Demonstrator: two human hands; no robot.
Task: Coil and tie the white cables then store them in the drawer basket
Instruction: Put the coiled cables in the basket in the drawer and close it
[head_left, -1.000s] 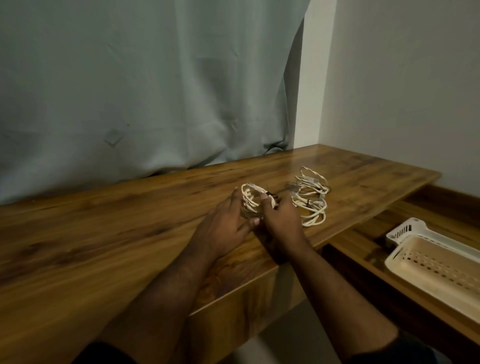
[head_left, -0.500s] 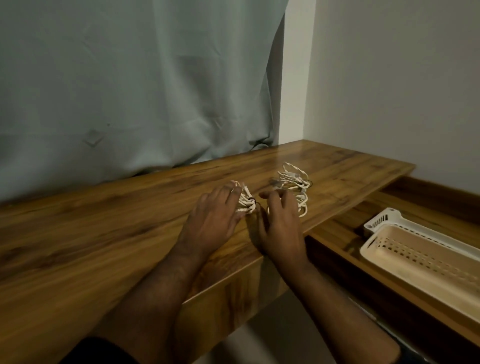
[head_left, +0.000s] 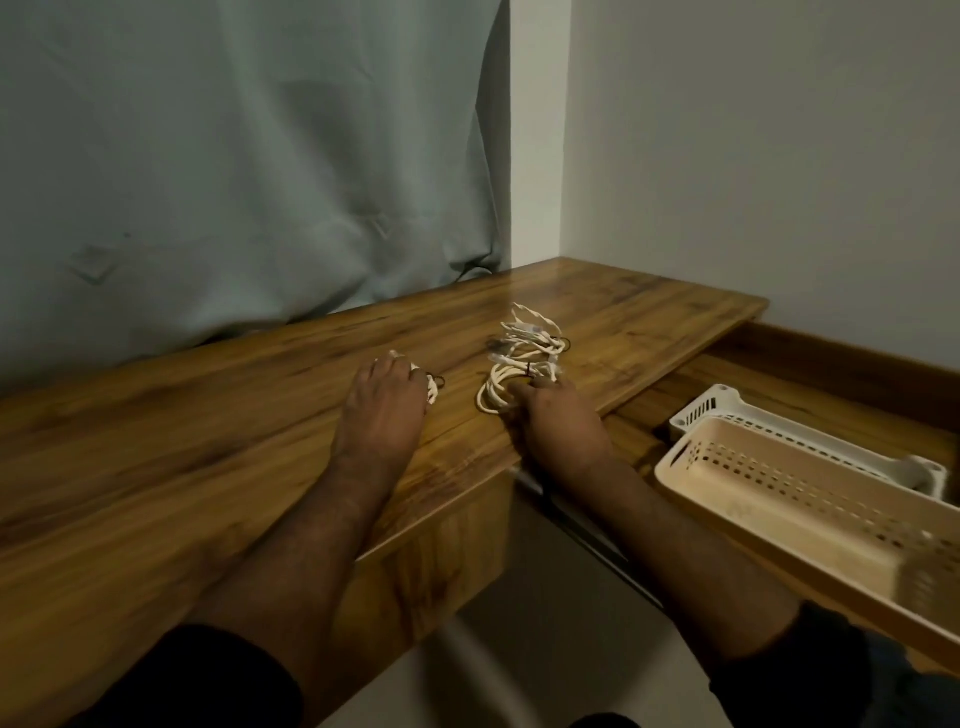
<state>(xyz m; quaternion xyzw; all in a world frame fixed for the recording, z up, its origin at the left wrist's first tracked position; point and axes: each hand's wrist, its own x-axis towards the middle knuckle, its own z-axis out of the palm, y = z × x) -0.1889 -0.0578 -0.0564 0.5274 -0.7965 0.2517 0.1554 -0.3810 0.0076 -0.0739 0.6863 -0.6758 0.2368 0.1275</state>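
While the left hand (head_left: 382, 400) lies palm-down on the desk (head_left: 156, 441), its fingers curl over a small coil (head_left: 431, 388) of white cable, gripping it; only the coil's right edge and a dark tie loop show past the fingertips. At about three o'clock from it, the right hand (head_left: 558, 423) rests at the desk's front edge, fingertips touching the near loops of a cable pile (head_left: 522, 364). Whether those fingers pinch a strand or merely press on it cannot be told.

Counted: two hands, two groups of white cable. The pile seems to hold more than one bundle, with dark ties at its middle and at its right end, but the exact number cannot be made out.

Out at four o'clock from the right hand, below the desk top, an open drawer (head_left: 831, 384) holds two baskets: a beige basket (head_left: 779, 499) nearer the camera and a white basket (head_left: 727, 408) just behind it, touching or overlapping. No cable lies in either.

At twelve o'clock, one grey-green curtain (head_left: 234, 171) hangs behind the desk, and a pale wall (head_left: 753, 156) stands to its right.
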